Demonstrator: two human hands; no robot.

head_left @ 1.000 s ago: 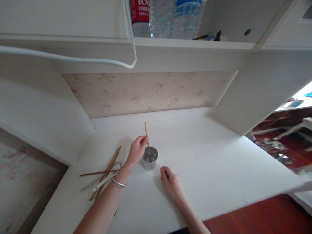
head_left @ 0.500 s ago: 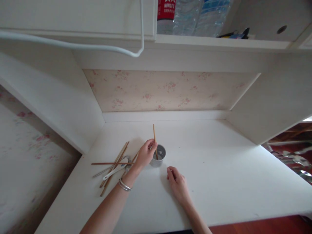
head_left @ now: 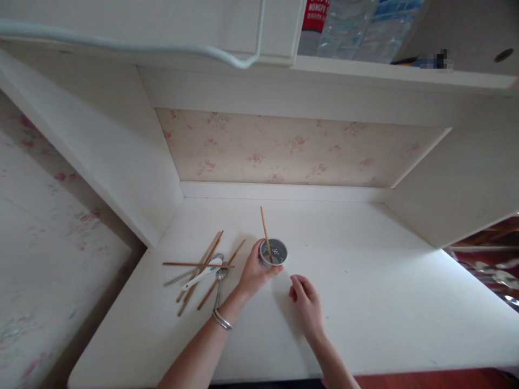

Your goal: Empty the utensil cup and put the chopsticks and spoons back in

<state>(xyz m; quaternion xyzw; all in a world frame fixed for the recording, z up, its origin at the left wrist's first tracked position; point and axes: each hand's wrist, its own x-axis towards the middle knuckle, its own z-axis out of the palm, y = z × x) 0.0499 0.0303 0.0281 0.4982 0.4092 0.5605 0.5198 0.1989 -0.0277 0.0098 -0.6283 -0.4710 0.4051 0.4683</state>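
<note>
A small perforated metal cup stands on the white desk. One wooden chopstick stands upright in it, leaning on the left rim. My left hand, with a silver bangle on the wrist, wraps its fingers round the cup's left side. My right hand rests on the desk just right of and nearer than the cup, fingers curled under with nothing showing in them. Left of the cup lie several loose chopsticks, a white spoon and a metal spoon.
A floral back panel and white side walls close in the desk nook. Above it a shelf holds plastic water bottles. A white cable runs along the top. Metal objects lie on the red floor at the right.
My left hand let go of the upright chopstick, which now stands in the cup, and dropped down to grip the cup's side. The view swung left. My right hand stayed put.
</note>
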